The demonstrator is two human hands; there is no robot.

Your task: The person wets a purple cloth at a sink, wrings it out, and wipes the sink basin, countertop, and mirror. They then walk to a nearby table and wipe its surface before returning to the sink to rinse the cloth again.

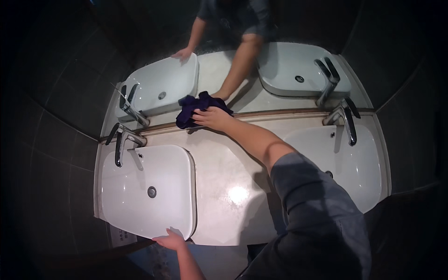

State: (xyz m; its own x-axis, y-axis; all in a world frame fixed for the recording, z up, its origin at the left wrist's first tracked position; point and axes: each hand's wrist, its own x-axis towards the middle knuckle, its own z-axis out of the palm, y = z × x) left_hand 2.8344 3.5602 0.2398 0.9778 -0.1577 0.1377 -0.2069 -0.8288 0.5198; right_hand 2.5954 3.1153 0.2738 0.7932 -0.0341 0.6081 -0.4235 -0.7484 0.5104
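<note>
My right hand (212, 118) presses a dark purple cloth (186, 117) against the lower part of the wall mirror (168, 42), just above the counter's back edge. The cloth is bunched, and its outline merges with its own reflection. Below and to the left, my left hand (170, 240) rests on the front rim of the left white washbasin (168, 210), thumb apart from the fingers. My right forearm and grey sleeve reach across the counter and hide part of the right washbasin (367, 175).
A chrome faucet (120, 143) stands behind the left basin, another faucet (346, 120) behind the right one. Between the basins lies the pale countertop (220, 164), with a bright light reflection. Dark tiled walls (52, 157) close in both sides. A sign with writing (122, 238) hangs below left.
</note>
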